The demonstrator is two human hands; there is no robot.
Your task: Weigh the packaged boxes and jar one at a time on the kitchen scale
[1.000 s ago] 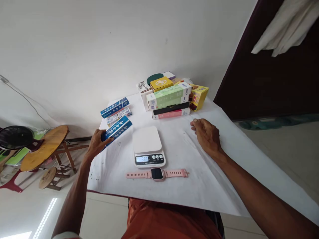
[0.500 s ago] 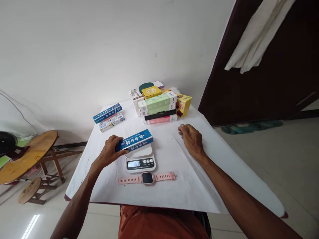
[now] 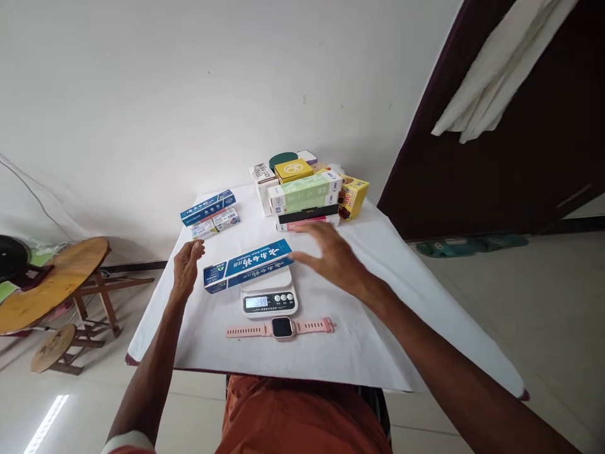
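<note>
Currently, blue toothpaste box (image 3: 249,266) lies slantwise across top of scale (image 3: 274,281), its left end overhanging. Right hand (image 3: 333,260), right of scale: thumb and fingers spread wide, nothing gripped; thumb tip at box's right end, contact unclear. Left hand (image 3: 186,268), left of scale: fingers loosely bent, nothing held, apart from box's left end. Pink watch (image 3: 282,327) just on scale's near side.

Just the one head cam, so it's pretty much the wearer's own viewpoint: facing forward and down over the lap (image 3: 302,416), fairly close to the table (image 3: 350,356), scale (image 3: 270,304) below center. Wide enough to catch wall (image 3: 212,94) ahead, stool (image 3: 54,347) lower left, cloth (image 3: 501,75) upper right.
</note>
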